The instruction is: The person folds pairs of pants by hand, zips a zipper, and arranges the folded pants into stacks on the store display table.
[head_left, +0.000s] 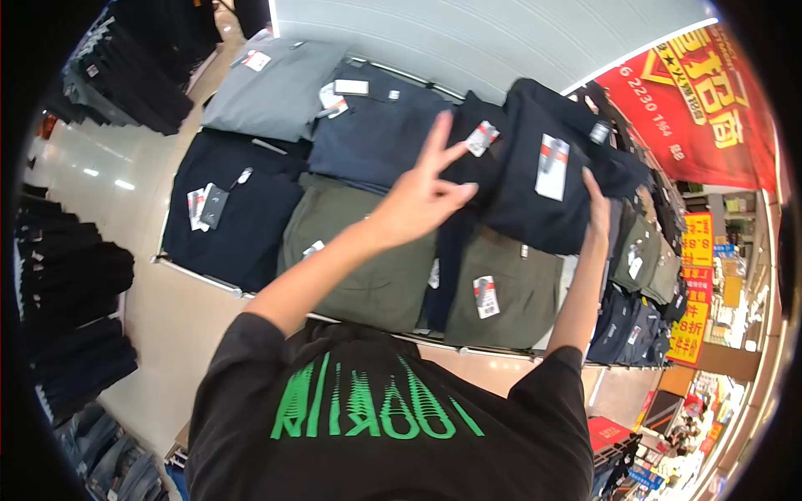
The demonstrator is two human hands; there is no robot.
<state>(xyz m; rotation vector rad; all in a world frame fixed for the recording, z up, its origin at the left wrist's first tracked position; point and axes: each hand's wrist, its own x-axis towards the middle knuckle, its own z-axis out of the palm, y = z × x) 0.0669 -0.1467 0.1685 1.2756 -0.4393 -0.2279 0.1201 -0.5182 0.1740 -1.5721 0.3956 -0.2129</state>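
My left hand (426, 196) hovers above the display with its fingers spread and nothing in them. Beneath it lie dark blue folded trousers (363, 134) and olive green folded trousers (355, 267). At the right, my right hand (597, 204) grips the side edge of a black folded garment (522, 196), part of the fingers hidden by the cloth. That garment is raised and tilted over the stacks, with a white and red tag (551, 167) on its front. Another olive folded pair (505, 292) lies just below it.
Grey folded trousers (271, 88) and black ones (225, 200) fill the left of the metal-framed display. A white panel (451, 37) rises behind. Dark clothes hang on racks (75, 284) across the aisle at left. A red banner (693, 108) hangs at right.
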